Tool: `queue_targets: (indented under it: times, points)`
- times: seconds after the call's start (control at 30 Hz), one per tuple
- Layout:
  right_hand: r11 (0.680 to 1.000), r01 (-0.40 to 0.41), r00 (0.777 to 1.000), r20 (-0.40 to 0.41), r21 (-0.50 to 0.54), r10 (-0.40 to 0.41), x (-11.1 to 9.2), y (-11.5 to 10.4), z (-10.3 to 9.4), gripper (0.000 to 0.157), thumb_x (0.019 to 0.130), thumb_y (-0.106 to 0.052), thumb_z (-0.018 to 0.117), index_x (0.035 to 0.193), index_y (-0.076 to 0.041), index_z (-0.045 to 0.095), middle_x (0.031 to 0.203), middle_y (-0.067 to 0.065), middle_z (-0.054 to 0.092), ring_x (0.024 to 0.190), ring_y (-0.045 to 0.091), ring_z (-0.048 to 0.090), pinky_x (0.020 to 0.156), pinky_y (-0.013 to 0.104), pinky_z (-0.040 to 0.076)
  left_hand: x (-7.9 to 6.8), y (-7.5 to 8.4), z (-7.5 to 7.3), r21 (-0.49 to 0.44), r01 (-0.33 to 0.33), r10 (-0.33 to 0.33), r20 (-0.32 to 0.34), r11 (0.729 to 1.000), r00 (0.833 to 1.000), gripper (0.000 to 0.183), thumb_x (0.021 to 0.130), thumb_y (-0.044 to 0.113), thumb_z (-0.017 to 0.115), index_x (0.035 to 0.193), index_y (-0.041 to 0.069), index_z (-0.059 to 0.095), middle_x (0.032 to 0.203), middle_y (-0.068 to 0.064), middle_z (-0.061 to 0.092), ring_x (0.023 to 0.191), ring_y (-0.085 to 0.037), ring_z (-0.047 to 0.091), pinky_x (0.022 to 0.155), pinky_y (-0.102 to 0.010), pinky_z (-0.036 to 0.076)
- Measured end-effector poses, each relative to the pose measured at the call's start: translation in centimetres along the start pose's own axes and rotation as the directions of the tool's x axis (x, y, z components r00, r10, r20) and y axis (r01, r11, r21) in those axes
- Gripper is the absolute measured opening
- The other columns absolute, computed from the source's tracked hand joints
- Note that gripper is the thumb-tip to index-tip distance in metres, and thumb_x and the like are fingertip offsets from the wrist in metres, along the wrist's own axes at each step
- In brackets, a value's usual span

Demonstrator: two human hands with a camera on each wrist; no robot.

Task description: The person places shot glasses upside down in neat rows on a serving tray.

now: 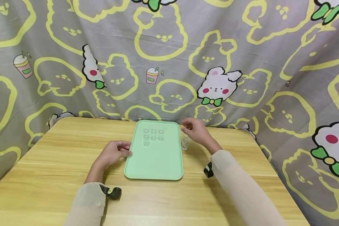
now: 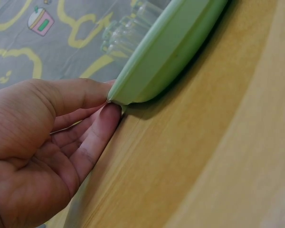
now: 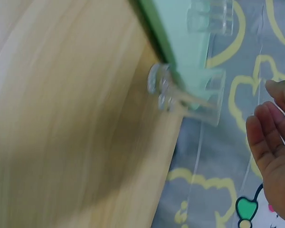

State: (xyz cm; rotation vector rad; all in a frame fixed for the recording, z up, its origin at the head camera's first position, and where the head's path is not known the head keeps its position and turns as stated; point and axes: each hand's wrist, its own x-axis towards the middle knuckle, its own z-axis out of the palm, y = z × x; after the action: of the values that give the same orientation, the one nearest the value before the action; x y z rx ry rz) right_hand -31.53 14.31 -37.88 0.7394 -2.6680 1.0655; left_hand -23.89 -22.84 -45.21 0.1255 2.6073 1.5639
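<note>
Got a mint-green serving tray [image 1: 155, 163] resting on a wood-grain table [image 1: 59, 147], pinched at the left rim by the left hand [image 1: 115, 152] with a narrow thumb-and-finger hold. Over on the other side, a right hand [image 1: 196, 130] with loosely bent fingers, a gap between thumb and fingertips, and nothing visible in between, just beside the off-tray shot glasses [image 1: 185, 145] along the right edge.

Could go sideways pretty easily, honestly. Might tip one of those with a careless brush of the fingers, being so near both hand and tray lip. Might also topple the clear shot glasses [image 1: 153, 135] on the tray with any tug or lift at that pinched rim. See-through walls on pale green too, so easy to misjudge an edge and clip one.

Counting up: one tray, one table, two hands, two black wrist cameras [image 1: 116, 193]. On the tray, looks like four glasses: three across the back, plus one in front of the leftmost. Off-tray, probably two, but overlapping, so can't swear to it.
</note>
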Motion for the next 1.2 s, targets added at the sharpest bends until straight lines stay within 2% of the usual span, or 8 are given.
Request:
queue_targets:
  times: [0.37,0.6,1.0,1.2]
  points:
    - [0.999,-0.044,0.999,-0.015,-0.020,0.043,-1.9,3.1,-1.1,0.021,0.094,-0.006,0.074,0.113,0.000,0.073,0.104,0.014,0.074,0.090,0.025,0.069,0.081,0.041,0.058,0.1,-0.1,0.0,0.001,0.001,-0.001,-0.003,1.000,1.000,0.047,0.091,0.013,0.079,0.133,-0.002,0.065,0.118,-0.015,0.068,0.100,-0.023,0.065,0.082,-0.029,0.054]
    - [0.994,-0.110,0.993,0.039,-0.027,0.111,-2.6,4.7,-1.0,0.028,0.096,-0.008,0.073,0.121,0.004,0.069,0.113,0.019,0.072,0.096,0.029,0.069,0.085,0.044,0.058,0.1,0.0,0.0,0.000,0.003,-0.003,0.003,1.000,1.000,0.048,0.091,0.013,0.079,0.133,-0.003,0.064,0.119,-0.016,0.068,0.101,-0.023,0.064,0.082,-0.029,0.054]
    - [0.990,-0.139,0.985,0.110,0.017,0.136,-3.1,7.0,0.1,0.031,0.094,-0.008,0.074,0.123,0.000,0.068,0.110,0.014,0.070,0.099,0.027,0.069,0.087,0.043,0.057,0.2,0.1,0.0,0.004,0.013,-0.013,-0.002,1.000,1.000,0.048,0.091,0.013,0.079,0.134,-0.002,0.064,0.119,-0.015,0.068,0.102,-0.023,0.065,0.082,-0.029,0.054]
    - [0.987,-0.152,0.980,0.140,0.050,0.143,-3.1,7.1,0.7,0.032,0.094,-0.008,0.075,0.125,-0.001,0.068,0.112,0.014,0.070,0.101,0.028,0.069,0.090,0.044,0.057,0.1,0.0,0.0,-0.003,0.013,-0.013,0.001,1.000,1.000,0.048,0.091,0.013,0.079,0.134,-0.002,0.064,0.120,-0.015,0.068,0.102,-0.023,0.065,0.083,-0.030,0.054]
